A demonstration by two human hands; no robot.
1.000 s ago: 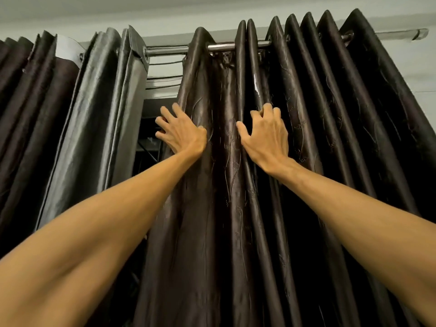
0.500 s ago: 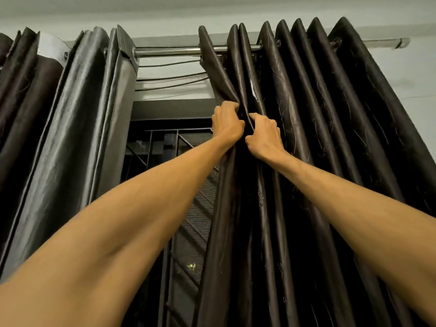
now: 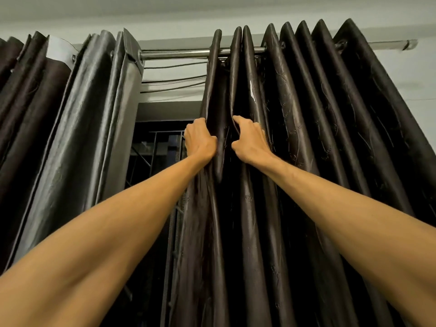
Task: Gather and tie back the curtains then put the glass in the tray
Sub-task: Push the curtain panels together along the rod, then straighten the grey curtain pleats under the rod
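Both hands have gone from lying flat on the fabric to fists closed on it. The right curtain (image 3: 306, 138) has slid along the rod (image 3: 177, 54) toward the right, so the gap between the panels is wider and more of the dark window grille (image 3: 155, 147) shows through it.

Head view: both bare arms reach up and forward, almost straight, converging toward the middle of the frame. The left hand (image 3: 200, 140) has its back to the camera, its fingers curled round the curtain's outermost fold at the edge of the gap. The right hand (image 3: 250, 140), level with it, has its knuckles uppermost and its fingers hooked into the next fold, thumb pointing toward the other hand. One glossy pleat hangs between the two hands, which are near each other but apart.

The right curtain hangs from the rod in tight dark pleats across the right half of the frame. The left curtain (image 3: 82, 138) is bunched at the left, its greyer side facing out. Thin cables (image 3: 172, 83) cross the gap below the rod.
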